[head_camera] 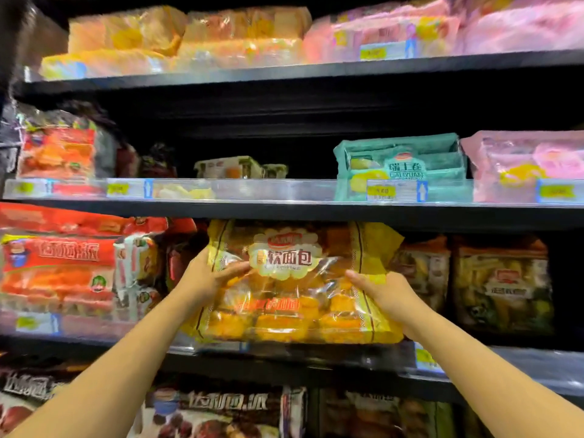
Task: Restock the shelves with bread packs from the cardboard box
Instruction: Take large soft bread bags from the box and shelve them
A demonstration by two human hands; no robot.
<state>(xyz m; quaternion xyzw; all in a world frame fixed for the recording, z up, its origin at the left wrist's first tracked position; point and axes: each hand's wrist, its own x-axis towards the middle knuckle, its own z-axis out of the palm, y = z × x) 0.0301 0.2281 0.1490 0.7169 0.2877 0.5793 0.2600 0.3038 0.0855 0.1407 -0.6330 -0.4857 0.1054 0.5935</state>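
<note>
Item: yellow-edged clear plastic pack of golden bread rolls [284, 311], upright at the front of a black metal shelf [316, 369], centre. Left hand [205, 276] grasps its left edge, thumb across the front. Right hand [384, 292] grasps its right edge. Neighbours: red wrapped packs [60, 267] left, dark green packs [502, 286] right.

1. Top shelf [316, 71]: orange-yellow packs [126, 36] are stacked at the left, pink packs [410, 33] at the right.
2. Second shelf [284, 211]: a red-orange pack [57, 153] at the left, a small pale pack [230, 167] far back at centre, a teal pack [401, 165], and a pink pack [521, 165] just beside it.
3. Third shelf [316, 369]: red packs [60, 267] are stacked at the left. A yellow bread pack [294, 279] stands upright at centre with its lower edge at the front lip. Dark green packs [502, 286] stand at the right.
4. Below: dark packs [227, 406]; their support is out of view.
</note>
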